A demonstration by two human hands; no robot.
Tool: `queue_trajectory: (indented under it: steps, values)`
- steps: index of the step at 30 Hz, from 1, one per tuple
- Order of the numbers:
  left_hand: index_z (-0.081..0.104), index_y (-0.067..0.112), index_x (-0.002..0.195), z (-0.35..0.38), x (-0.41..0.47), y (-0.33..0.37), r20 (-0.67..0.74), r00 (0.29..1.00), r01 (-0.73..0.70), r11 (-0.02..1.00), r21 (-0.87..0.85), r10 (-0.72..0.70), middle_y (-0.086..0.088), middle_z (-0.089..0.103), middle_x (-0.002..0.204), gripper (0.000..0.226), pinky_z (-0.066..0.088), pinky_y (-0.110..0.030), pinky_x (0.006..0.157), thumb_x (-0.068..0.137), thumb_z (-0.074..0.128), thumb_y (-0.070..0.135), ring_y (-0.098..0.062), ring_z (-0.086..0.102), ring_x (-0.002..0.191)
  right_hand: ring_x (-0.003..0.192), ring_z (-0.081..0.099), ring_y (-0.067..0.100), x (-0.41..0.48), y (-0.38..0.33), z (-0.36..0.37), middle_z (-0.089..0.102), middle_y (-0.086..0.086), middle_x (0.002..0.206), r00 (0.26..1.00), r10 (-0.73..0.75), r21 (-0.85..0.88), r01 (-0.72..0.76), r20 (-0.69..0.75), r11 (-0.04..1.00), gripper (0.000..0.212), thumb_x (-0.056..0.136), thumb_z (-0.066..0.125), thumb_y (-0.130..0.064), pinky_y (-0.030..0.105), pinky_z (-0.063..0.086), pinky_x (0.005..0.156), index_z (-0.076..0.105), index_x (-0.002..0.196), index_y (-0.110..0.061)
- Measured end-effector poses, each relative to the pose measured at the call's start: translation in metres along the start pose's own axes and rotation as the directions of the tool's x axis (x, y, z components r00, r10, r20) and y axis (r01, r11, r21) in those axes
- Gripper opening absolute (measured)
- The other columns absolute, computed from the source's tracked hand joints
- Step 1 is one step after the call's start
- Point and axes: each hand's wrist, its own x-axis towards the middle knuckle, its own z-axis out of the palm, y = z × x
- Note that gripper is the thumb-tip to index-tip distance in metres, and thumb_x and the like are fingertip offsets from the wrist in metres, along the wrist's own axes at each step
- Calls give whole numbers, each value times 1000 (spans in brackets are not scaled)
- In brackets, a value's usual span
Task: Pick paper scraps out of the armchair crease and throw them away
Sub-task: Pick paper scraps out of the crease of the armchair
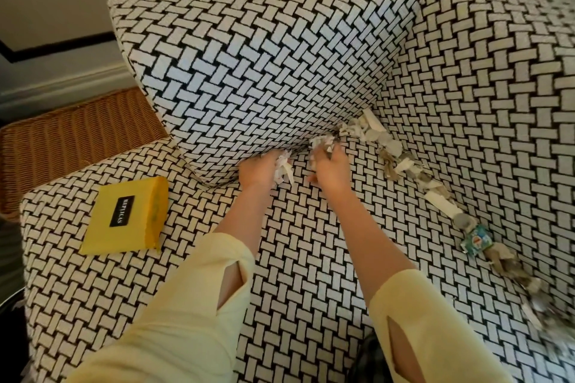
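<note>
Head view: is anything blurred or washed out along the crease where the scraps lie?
In the head view, the paper scraps mid-crease are fairly sharp, while the lower-right scraps smear into blur. The light is soft and even, with no glare. The wide lens bends the edges of the armchair.

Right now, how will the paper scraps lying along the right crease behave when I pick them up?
Probably very light and floppy: strips droop limply from the left hand. The paper scraps lie as loose, separate pieces, so a handful will likely shed some.
</note>
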Motion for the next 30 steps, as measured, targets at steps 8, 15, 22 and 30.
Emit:
queue_trajectory:
  steps: [8,15,22,30]
  values:
    - [62,19,100,-11,-34,-9,259,966,56,966,-251,11,-7,66,96,17,41,-18,42,94,47,15,-14,58,62,69,55,18,-41,2,22,57,3,79,991,74,110,-86,109,990,22,96,40,-13,32,50,63,51,78,-19]
    - [64,13,91,-36,-66,-18,365,930,155,943,-294,-39,-6,67,85,25,47,-29,68,97,41,23,-17,62,77,79,56,16,-81,-10,36,56,-1,79,968,180,175,-210,174,962,19,98,33,-18,22,46,64,51,92,-16]
    - [62,9,85,-88,-90,-20,372,926,224,879,-420,-59,-8,69,73,31,50,-34,77,98,38,24,-19,62,77,66,56,11,-118,-24,58,59,2,78,922,208,75,-245,328,967,21,97,39,-27,19,47,54,54,90,-14]
    - [60,10,88,-164,-96,-43,307,951,214,756,-619,-18,-15,64,104,28,46,-36,85,97,37,23,-26,61,97,76,57,15,-172,-19,112,63,3,80,865,236,115,-316,444,942,41,98,26,-33,25,44,66,59,78,-18]
